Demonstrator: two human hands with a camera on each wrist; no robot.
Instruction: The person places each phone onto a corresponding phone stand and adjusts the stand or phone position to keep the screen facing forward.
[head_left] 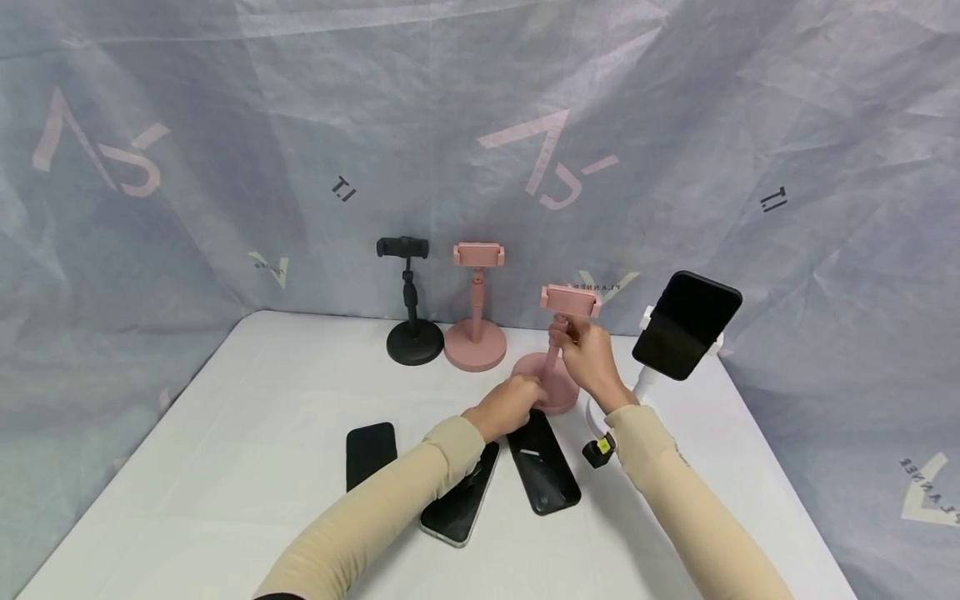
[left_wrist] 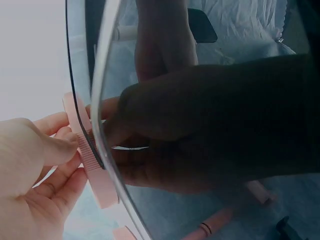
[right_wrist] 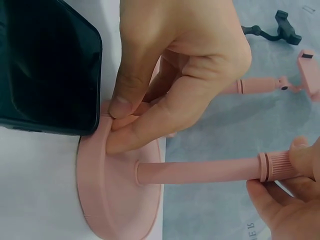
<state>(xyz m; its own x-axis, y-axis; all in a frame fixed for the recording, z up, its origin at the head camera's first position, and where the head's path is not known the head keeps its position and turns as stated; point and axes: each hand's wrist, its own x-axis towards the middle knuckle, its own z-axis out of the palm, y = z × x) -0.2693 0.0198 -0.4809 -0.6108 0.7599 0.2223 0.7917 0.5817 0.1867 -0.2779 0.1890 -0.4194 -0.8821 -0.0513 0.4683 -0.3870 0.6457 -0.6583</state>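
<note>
A pink phone stand [head_left: 572, 301] stands slightly tilted at the table's right back. Low down, my left hand [head_left: 512, 407] pinches the rim of its round base [right_wrist: 90, 185] between thumb and fingers, as the right wrist view shows. Higher up, my right hand [head_left: 588, 354] grips the pole at its ribbed collar [right_wrist: 277, 166], just under the phone clamp. A black phone [head_left: 543, 467] lies face up in front of the base, its far end close by my left hand. In the left wrist view, the left hand's fingers [left_wrist: 55, 195] pinch a pink ribbed edge.
A white stand [head_left: 647, 379] on the right holds a black phone [head_left: 686, 325]. Behind my hands are a black stand [head_left: 415, 342] and another pink stand [head_left: 476, 346]. A silver-edged phone [head_left: 459, 504] and a dark phone [head_left: 371, 452] lie near my left sleeve.
</note>
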